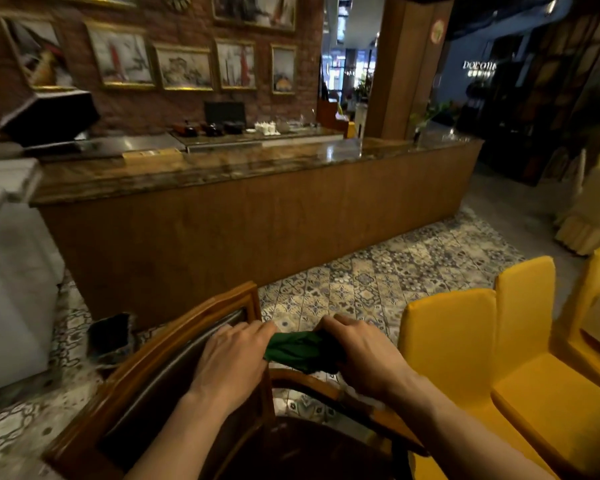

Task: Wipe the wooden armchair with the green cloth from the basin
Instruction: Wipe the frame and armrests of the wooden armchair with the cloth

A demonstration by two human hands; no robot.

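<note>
Both hands up front, holding a bunched green cloth between them above the wooden armchair. Left hand sits palm down at the cloth's left end, fingers curled over it, the hand partly overlapping the chair's top right corner; whether it actually presses on the wood, cannot tell. Right hand closed around the cloth's right end, knuckles up, fingers wrapped tight on the fabric. Cloth is crumpled into a short thick roll, dark green, spanning the gap from hand to hand, hanging just over the chair's curved armrest. Armchair has a brown wooden frame with a dark panel in the backrest, tilted across the lower left of the view; the dark seat shows at bottom centre. Just to the right stand yellow padded chairs, close beside the armchair, with a table edge at far right. Floor is patterned tile. Behind it a long wooden counter with a glossy stone top runs across the middle. Brick wall behind the counter carries framed pictures. A dark bin stands on the floor near the counter base, left of the armchair. White cabinet at far left, blurred.
</note>
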